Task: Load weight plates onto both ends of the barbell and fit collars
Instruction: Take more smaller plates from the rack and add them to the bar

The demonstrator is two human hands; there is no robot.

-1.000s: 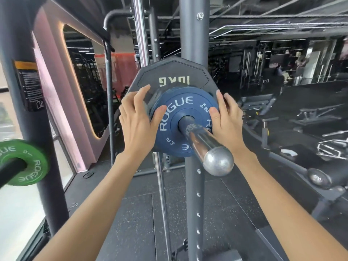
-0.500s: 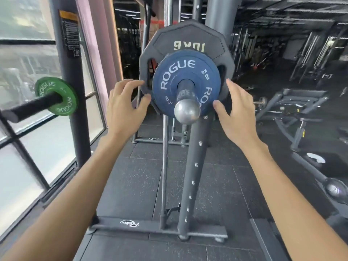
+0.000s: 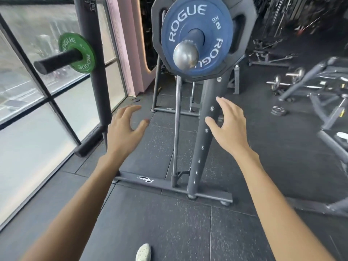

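Blue plate (image 3: 195, 36) is now released and left seated on the bar end (image 3: 186, 54), flush against the black plate (image 3: 243, 19) behind. Left hand (image 3: 124, 129) and right hand (image 3: 228, 122) are lowered, both spread open and empty. No collar is seen, possibly out of frame. Fitting the collar is judged next.

Metal, rubber and matt paint all round.
Barbell end (image 3: 186, 54) gleams as scuffed bright steel; blue plate (image 3: 195, 34) looks matt, green plate (image 3: 77, 53) too; speckled rubber floor (image 3: 150, 223); rack upright (image 3: 203, 138) painted matt grey.
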